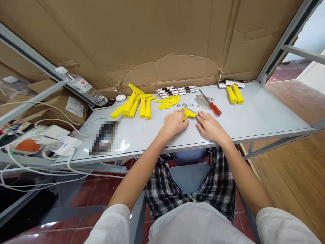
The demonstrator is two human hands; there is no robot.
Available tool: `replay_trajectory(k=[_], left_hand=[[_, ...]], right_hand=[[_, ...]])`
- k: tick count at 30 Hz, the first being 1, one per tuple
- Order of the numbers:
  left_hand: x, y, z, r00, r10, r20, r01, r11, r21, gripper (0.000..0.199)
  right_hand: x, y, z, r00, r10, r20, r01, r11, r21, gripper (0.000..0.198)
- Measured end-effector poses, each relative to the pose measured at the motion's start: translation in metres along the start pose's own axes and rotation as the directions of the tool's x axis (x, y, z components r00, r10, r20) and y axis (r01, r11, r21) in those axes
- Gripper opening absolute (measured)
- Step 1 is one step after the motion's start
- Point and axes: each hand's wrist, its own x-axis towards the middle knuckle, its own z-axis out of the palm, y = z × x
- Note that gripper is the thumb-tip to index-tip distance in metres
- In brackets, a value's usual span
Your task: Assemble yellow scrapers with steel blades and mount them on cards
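Yellow plastic is the material of the piece (189, 114) which lies near the middle of the desk (254, 118), between our two hands. Our left hand (175, 122) has hold of it: the fingers are bent around its left part and cover it, so we cannot tell the full shape. Our right hand (210, 126) rests palm down by the right end, with the fingers stretched forward and the thumb apart. It seems to grip nothing, but whether its fingertips touch the piece, we cannot tell.

Just to the far side of the piece there is a scatter of what seem to be small screws (182, 105). To the right of these lie thin metal plates (199, 101), and beside our right hand is a screwdriver (215, 109) with a red handle, its shaft over the plates.

We judge that the step in hand is to steady this one piece on the desk. In our opinion, the next move calls for a firm hold with the left fingers and a light, free right hand, with care not to push the screws or the plates.
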Motion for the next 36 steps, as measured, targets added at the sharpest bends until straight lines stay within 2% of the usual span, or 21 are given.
replay_trajectory(k=[5, 10, 15, 17, 18, 20, 21, 24, 26, 28, 31, 36], left_hand=[[-0.001, -0.002, -0.004, 1.000, 0.021, -0.009, -0.021, 1.000, 0.011, 0.055], [0.003, -0.011, -0.003, 1.000, 0.027, -0.003, -0.027, 1.000, 0.011, 0.058], [0.018, -0.035, -0.007, 0.999, 0.022, -0.045, -0.027, 0.994, -0.109, 0.056], [0.023, -0.048, -0.015, 0.994, 0.050, -0.094, -0.071, 0.968, -0.242, 0.047], [0.026, -0.054, -0.020, 0.993, 0.056, -0.104, -0.087, 0.944, -0.319, 0.035], [0.029, -0.065, -0.028, 0.995, 0.053, -0.085, -0.090, 0.849, -0.521, 0.011], [0.030, -0.069, -0.031, 0.997, 0.065, -0.052, -0.083, 0.757, -0.649, 0.010], [0.032, -0.080, -0.029, 0.992, 0.127, 0.020, -0.030, 0.379, -0.925, 0.023], [0.034, -0.085, -0.020, 0.988, 0.148, 0.040, 0.009, 0.209, -0.978, 0.027], [0.035, -0.089, -0.009, 0.983, 0.168, 0.071, 0.047, 0.142, -0.989, 0.028], [0.034, -0.092, 0.003, 0.969, 0.225, 0.106, 0.086, 0.095, -0.992, 0.024], [0.028, -0.090, 0.006, 0.937, 0.330, 0.120, 0.114, 0.037, -0.993, 0.022]], right_hand=[[0.000, 0.001, -0.007, 0.998, 0.013, -0.065, -0.008, 0.998, 0.067, 0.057], [0.009, 0.007, -0.030, 0.995, 0.017, -0.093, -0.010, 0.997, 0.079, 0.055], [0.059, 0.016, -0.065, 0.999, -0.002, -0.039, 0.004, 0.999, 0.041, 0.048], [0.087, 0.022, -0.077, 0.999, 0.017, 0.045, -0.018, 1.000, 0.022, 0.043], [0.100, 0.025, -0.082, 0.994, 0.039, 0.099, -0.040, 0.999, 0.008, 0.041], [0.121, 0.034, -0.089, 0.975, 0.089, 0.204, -0.091, 0.996, 0.002, 0.034], [0.127, 0.038, -0.091, 0.966, 0.100, 0.239, -0.105, 0.994, 0.008, 0.030], [0.132, 0.052, -0.092, 0.963, 0.079, 0.258, -0.095, 0.994, 0.048, 0.024], [0.128, 0.060, -0.089, 0.969, 0.062, 0.238, -0.079, 0.995, 0.060, 0.024], [0.122, 0.065, -0.085, 0.975, 0.059, 0.216, -0.069, 0.997, 0.041, 0.027], [0.121, 0.072, -0.075, 0.975, 0.040, 0.219, -0.042, 0.999, 0.003, 0.030], [0.127, 0.086, -0.058, 0.984, -0.073, 0.164, 0.062, 0.995, 0.073, 0.031]])
